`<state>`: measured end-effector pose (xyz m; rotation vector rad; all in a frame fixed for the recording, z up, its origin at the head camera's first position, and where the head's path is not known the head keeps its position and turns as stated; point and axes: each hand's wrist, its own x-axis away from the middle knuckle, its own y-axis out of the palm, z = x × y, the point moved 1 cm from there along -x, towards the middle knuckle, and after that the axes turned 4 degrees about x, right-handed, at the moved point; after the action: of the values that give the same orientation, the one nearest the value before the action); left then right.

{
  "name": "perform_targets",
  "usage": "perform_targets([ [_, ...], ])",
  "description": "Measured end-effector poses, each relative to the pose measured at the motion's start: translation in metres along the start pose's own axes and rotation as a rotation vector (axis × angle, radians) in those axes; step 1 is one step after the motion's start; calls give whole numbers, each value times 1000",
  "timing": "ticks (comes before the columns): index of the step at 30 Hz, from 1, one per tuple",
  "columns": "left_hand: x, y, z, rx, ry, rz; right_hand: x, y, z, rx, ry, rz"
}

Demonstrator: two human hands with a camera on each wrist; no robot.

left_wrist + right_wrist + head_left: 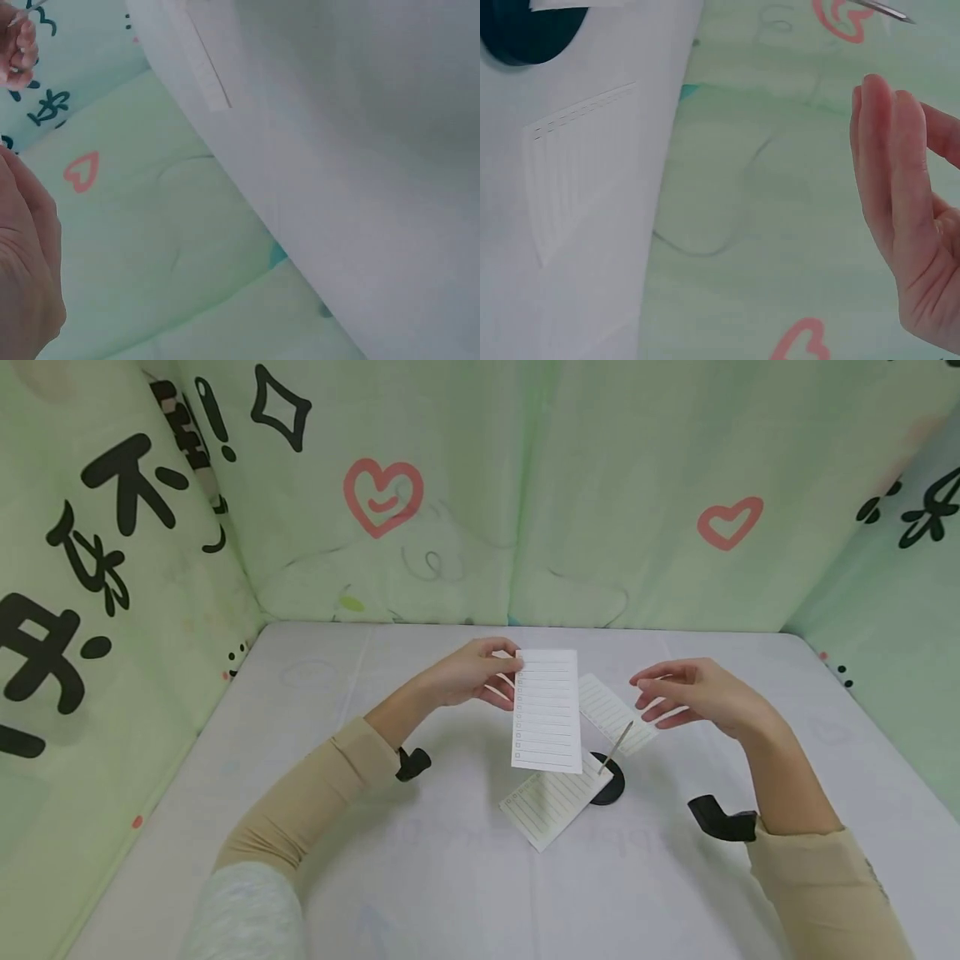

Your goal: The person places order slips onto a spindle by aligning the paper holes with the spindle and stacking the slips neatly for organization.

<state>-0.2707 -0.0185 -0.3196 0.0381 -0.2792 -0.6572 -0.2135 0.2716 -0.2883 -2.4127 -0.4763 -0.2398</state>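
A white lined checklist slip (547, 718) stands upright in the head view, its upper left edge pinched by my left hand (480, 675). Behind it and lower is a bill spike with a black round base (613, 789) and a thin metal spike (618, 743). One slip (551, 802) overlaps that base around the foot of the spike; whether it is pierced I cannot tell. Another slip (607, 710) lies on the table beyond. My right hand (697, 693) hovers right of the spike's tip, fingers loosely bent and holding nothing. In the right wrist view the spike's point (900, 15) shows above the fingertips (874, 94).
The white-covered table (420, 877) has its back edge against a green curtain (450, 568) printed with hearts and black characters. Black wrist mounts (723, 820) stick out from both sleeves, over the table.
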Motion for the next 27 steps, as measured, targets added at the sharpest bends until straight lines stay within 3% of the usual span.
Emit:
perform_targets([
  [7,7,20,8,-21,-7,-75,7,1,-29,-58,-77,16],
  [12,9,28,8,-47,-2,-109,5,8,-41,-31,-67,-20],
  [22,10,36,9,-87,-9,-148,-1,18,-45,5,-61,-85],
  [27,12,37,7,-91,-21,-141,0,20,-45,10,-81,-80],
])
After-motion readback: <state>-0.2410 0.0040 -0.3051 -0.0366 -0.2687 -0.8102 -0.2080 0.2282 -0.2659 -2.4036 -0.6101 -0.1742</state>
